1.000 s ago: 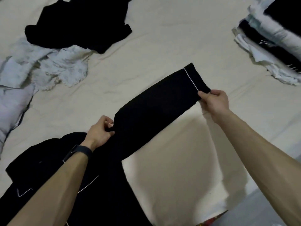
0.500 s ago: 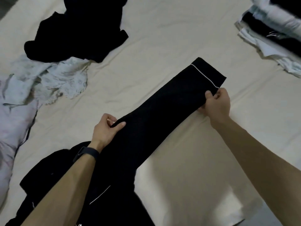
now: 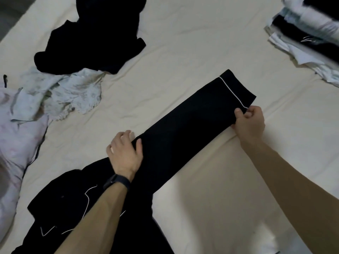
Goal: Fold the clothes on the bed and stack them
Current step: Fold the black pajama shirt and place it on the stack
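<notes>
laying the sleeve [image 3: 192, 125] down is what has just changed: a second ago it hung taut above the bed [image 3: 183, 43] between both hands, and now it lies flat on the sheet, running from the centre out toward 2 o'clock. the left hand [image 3: 124, 153] grips its near end, thumb on top of the cloth and fingers curled at the far edge. the right hand [image 3: 249, 121] pinches the cuff corner beside the white piping [image 3: 233, 92]. the rest of the black pyjama top [image 3: 73, 208] lies bunched at 7 o'clock, partly under the left forearm. i judge the sleeve is now smoothed and ready to fold in across the body, so this garment is early in its fold. the stack [image 3: 302, 33] of finished clothes sits at 2 o'clock, well apart. a black heap [image 3: 95, 37] at 11 o'clock and a pale floral garment [image 3: 64, 94] at 9 o'clock are not yet folded. no brand, label or writing can be read; the dark wristband [image 3: 117, 182] looks blank.
</notes>
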Demonstrator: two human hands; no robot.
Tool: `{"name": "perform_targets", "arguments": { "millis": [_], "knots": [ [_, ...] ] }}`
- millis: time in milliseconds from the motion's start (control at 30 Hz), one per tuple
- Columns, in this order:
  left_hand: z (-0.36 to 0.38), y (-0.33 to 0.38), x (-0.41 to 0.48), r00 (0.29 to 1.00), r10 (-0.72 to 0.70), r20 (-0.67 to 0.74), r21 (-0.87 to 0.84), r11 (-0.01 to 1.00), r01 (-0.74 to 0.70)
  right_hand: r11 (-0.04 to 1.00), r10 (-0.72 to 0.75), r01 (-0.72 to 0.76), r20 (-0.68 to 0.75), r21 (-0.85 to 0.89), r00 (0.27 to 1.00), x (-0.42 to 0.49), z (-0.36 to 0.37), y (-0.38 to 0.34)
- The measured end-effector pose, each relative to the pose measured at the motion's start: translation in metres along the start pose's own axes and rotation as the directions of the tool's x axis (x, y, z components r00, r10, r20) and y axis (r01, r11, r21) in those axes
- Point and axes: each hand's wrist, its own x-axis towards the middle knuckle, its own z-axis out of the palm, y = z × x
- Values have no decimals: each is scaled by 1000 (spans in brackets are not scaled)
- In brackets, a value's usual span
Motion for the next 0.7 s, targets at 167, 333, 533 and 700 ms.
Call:
{"name": "perform_targets", "arguments": {
  "millis": [167, 333, 533, 700],
  "knots": [
    [27, 65, -23, 925, 316, 209, -37, 948, -316, 996, -68, 61, -134, -61, 989, -5, -16, 3],
    [54, 78, -24, 904, 251, 347, -34, 966, -255, 790, -520, 444, -80, -423, 850, -32, -14, 6],
    [51, 87, -38, 903, 381, 197, -182, 920, -348, 152, -532, 788, 622, -596, 574, -47, 28, 15],
    [55, 90, -40, 932, 140, 334, -133, 986, -100, 85, -417, 674, 588, -734, 693, 10, 10, 20]
  ]
}}
